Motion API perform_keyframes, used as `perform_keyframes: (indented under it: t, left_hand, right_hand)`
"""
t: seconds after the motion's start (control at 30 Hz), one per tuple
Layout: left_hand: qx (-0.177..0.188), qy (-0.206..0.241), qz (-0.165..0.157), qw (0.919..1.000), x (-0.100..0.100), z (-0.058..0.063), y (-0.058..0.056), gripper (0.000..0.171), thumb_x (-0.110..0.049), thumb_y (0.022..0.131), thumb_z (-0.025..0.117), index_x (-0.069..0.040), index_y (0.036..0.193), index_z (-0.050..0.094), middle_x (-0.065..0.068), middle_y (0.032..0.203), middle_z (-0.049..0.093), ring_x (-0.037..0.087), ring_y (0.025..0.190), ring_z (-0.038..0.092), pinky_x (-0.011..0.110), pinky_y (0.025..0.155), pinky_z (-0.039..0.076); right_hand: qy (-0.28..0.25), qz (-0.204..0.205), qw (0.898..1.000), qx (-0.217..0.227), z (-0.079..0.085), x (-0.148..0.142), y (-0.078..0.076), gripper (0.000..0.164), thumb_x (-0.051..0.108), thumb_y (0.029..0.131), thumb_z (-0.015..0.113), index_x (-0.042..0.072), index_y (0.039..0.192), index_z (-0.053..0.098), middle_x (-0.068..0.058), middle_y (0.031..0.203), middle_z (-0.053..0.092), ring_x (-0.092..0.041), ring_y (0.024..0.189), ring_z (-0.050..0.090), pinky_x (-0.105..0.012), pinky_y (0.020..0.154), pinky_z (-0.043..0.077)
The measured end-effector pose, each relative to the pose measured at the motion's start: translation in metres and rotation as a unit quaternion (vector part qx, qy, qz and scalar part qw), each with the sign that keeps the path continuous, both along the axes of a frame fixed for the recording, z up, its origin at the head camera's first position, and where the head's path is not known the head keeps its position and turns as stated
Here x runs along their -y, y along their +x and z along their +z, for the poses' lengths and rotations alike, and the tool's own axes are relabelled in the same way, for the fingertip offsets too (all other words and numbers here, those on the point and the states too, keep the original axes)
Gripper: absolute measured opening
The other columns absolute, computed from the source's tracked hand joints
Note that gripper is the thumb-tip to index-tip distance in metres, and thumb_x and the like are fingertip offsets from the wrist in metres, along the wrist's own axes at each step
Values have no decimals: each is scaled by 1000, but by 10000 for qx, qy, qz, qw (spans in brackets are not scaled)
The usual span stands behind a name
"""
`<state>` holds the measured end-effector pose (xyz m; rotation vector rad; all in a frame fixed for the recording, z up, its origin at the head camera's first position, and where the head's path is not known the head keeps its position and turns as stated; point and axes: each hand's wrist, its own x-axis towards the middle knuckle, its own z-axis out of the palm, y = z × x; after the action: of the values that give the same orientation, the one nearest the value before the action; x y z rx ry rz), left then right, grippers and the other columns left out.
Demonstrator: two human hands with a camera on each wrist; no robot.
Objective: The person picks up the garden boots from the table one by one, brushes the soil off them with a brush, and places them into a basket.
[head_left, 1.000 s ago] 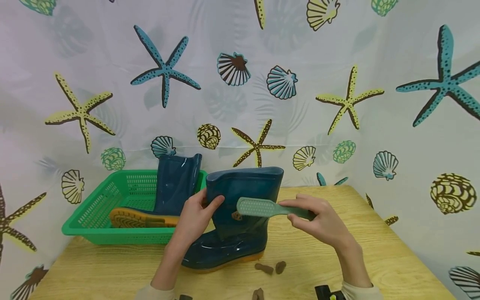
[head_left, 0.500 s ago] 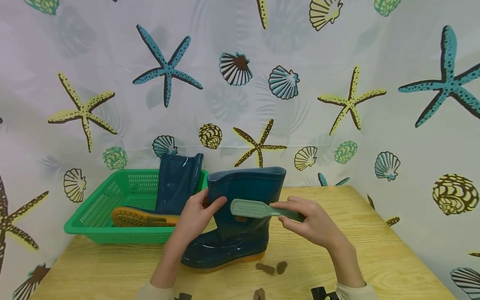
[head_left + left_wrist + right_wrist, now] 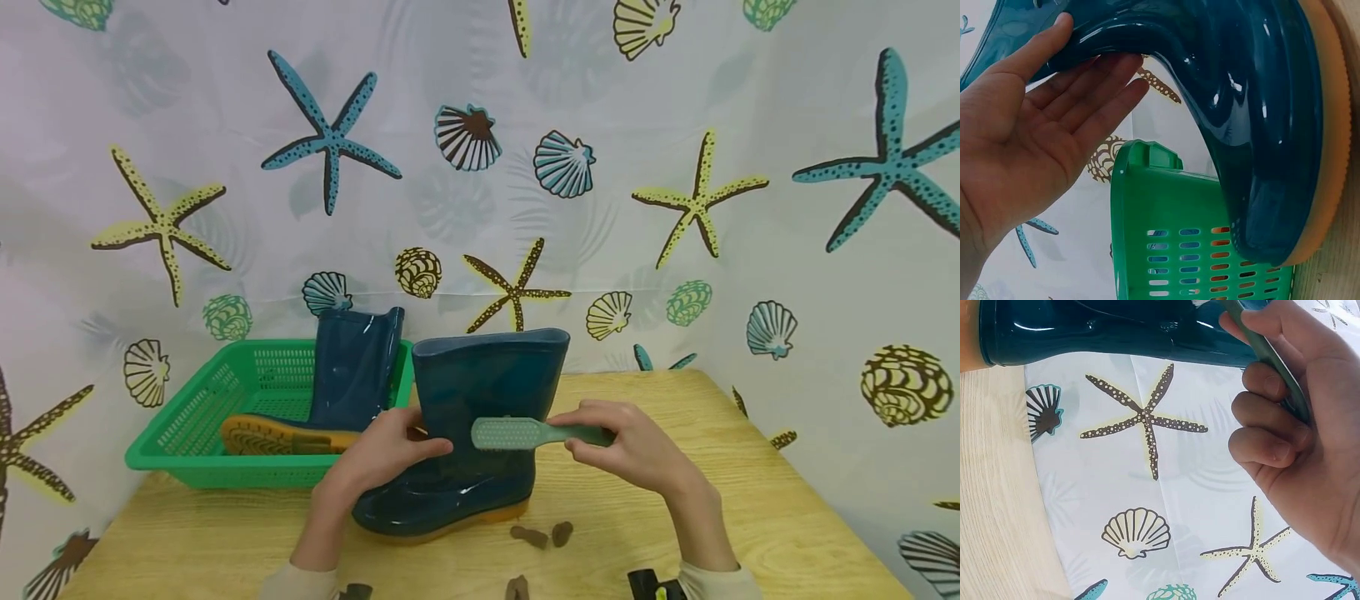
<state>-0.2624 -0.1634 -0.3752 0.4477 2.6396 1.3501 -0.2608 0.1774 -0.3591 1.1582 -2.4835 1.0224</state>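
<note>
A dark blue rubber boot (image 3: 487, 371) with a tan sole stands on the table, toe to the left. My left hand (image 3: 396, 446) grips its shaft low on the left side, thumb in front and fingers behind, as the left wrist view shows on the boot (image 3: 1247, 94). In my right hand (image 3: 630, 442) is a green brush (image 3: 504, 433), held by its handle. The brush head overlaps the middle of the shaft, its bristle side hidden. Seen from the right wrist, fingers (image 3: 1260, 412) curl round the handle.
At the left, a green plastic basket (image 3: 247, 477) holds a second blue boot (image 3: 351, 367) lying with its sole showing. Several brown lumps (image 3: 529, 536) lie on the wooden table (image 3: 675, 533) before the standing boot. A patterned curtain (image 3: 480, 217) closes off the back and sides.
My left hand has slid lower on the shaft. The brush has shifted left, then down and slightly right, and now covers the brown spot seen on the shaft earlier.
</note>
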Motion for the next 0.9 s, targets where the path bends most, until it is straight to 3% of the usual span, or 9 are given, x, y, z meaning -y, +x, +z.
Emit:
perform_keyframes:
  t: [0.2,0.33,0.53,0.73,0.9]
  left_hand:
    - [-166,-123,165,9997,1,-3,-2,33,-43,89,73,-17,110,72,-1,103,74,15,93,69,37,80,57]
    - [-211,-198,183,9994,2,-4,-3,31,-43,91,70,-17,108,74,-2,100,74,15,92,68,35,78,56]
    - [-492,-217,39,9985,1,-3,-3,25,-38,95,66,-15,91,74,5,83,71,18,74,61,32,67,49]
    - [-600,-94,112,9981,-3,-3,-2,32,-36,96,65,-10,79,71,10,73,65,20,67,59,32,62,49]
    - [-639,29,211,9977,-5,-2,-2,36,-35,96,65,-7,74,68,10,71,65,19,65,59,32,60,49]
  right_hand:
    - [274,81,9960,846,2,3,2,24,13,91,68,19,112,76,10,78,58,-2,62,44,-21,57,41]
    - [246,53,9956,897,2,3,2,24,13,91,68,18,113,76,9,78,59,-2,63,45,-21,58,41]
    - [-51,-258,9996,63,1,-2,2,28,10,91,69,19,117,74,9,85,63,-1,66,47,-20,57,42]
    - [-470,-262,9946,-892,2,-6,1,35,2,88,70,16,120,71,9,84,61,0,63,43,-18,54,38]
    - [-602,-108,9925,-1061,5,-8,1,37,-1,87,70,14,121,71,9,85,61,0,64,43,-17,55,38]
